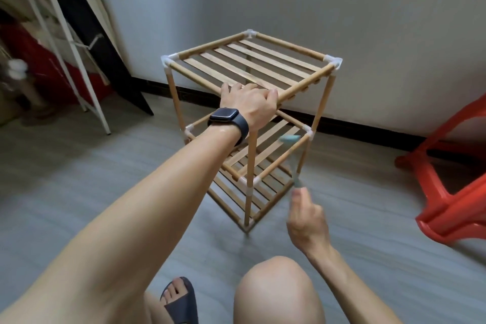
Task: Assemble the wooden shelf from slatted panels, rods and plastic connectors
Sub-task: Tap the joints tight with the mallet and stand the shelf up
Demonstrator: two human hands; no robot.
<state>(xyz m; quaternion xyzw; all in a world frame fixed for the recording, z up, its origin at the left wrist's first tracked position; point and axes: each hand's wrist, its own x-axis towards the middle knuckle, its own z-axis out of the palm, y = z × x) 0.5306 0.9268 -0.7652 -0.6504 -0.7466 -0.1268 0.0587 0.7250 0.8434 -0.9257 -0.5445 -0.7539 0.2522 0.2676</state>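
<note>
With left hand clamped over the near top corner of the shelf, tap connector squarely using mallet gripped in right hand.

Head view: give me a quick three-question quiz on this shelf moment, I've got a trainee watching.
1. True or false: the left hand grips the near top corner of the shelf.
2. How many slatted levels does the shelf show?
3. What is the right hand holding? A: a small mallet with a teal head. B: a loose wooden rod. C: nothing.

Key
1. True: its fingers curl over the corner where the top rods meet.
2. Three: top, middle and bottom.
3. A: the mallet is blurred, with its head beside the middle level.
</note>
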